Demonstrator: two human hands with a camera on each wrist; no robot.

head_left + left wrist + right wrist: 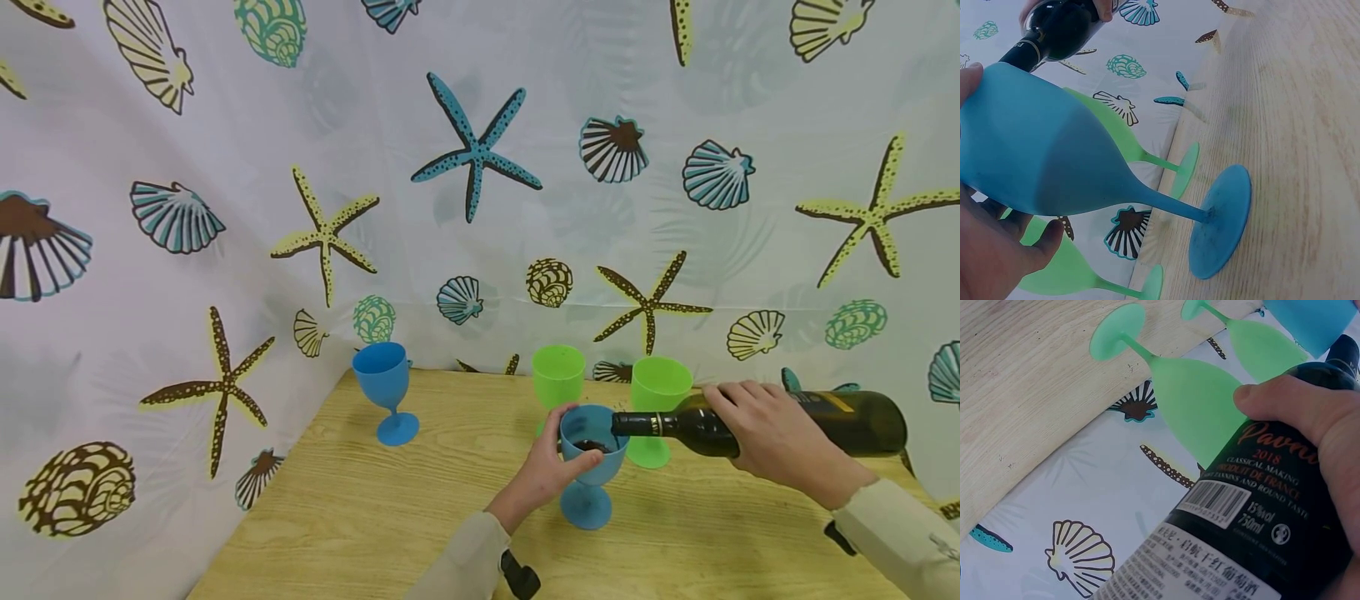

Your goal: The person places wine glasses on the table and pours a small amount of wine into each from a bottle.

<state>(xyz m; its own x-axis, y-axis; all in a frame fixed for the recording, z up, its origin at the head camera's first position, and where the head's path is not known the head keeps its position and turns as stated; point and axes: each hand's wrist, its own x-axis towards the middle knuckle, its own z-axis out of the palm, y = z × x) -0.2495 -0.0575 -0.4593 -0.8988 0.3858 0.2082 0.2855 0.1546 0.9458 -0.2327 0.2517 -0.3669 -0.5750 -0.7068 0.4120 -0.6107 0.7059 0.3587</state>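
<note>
A dark wine bottle (843,421) lies nearly level in my right hand (780,437), which grips it round the body; its printed label shows in the right wrist view. The bottle's mouth is at the rim of a blue goblet (588,505), and dark liquid (592,447) shows inside the bowl. My left hand (543,467) holds this goblet's bowl, thumb on the near side and fingers round the left. In the left wrist view the blue goblet's foot (1222,222) appears to stand on the table.
Two green goblets stand behind, one green goblet (558,371) at left and another green goblet (660,379) beside the bottle neck. Another blue goblet (381,375) stands at the far left of the wooden table (360,517). A shell-patterned curtain (525,225) hangs behind.
</note>
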